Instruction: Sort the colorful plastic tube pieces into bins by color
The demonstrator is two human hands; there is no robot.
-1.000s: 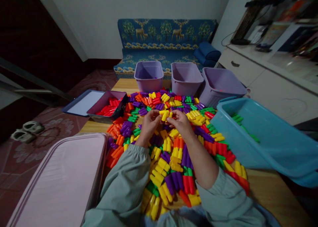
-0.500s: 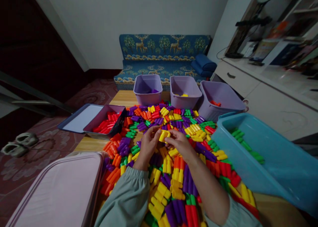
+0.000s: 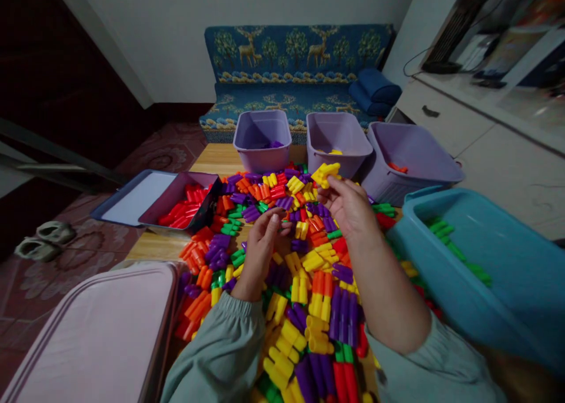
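My right hand [image 3: 348, 206] is raised over the far part of the pile, its thumb and fingers pinching a yellow plastic building block [image 3: 325, 175] in front of the middle lilac bin [image 3: 339, 135]. Over the middle of the pile is my left hand [image 3: 261, 244], with loosely curled fingers apart from the thumb and nothing visible in them. Below both hands spread many tube-shaped blocks in yellow, purple, red, orange and green, some joined together, such as a purple block [image 3: 343, 315] and a yellow block [image 3: 279, 365].
Another lilac bin [image 3: 262, 156] holds purple blocks; the right lilac bin [image 3: 410, 179] has orange-red ones. Green blocks lie in a blue tub [image 3: 463, 309]. At left are an open box [image 3: 176, 200] of red blocks and a pale pink lid [image 3: 106, 332]. Behind stands a patterned sofa [image 3: 300, 56].
My right hand has moved forward and right, away from my left hand, carrying the yellow block. The left hand has let go of it and stays near the same place. The view has tilted down slightly.
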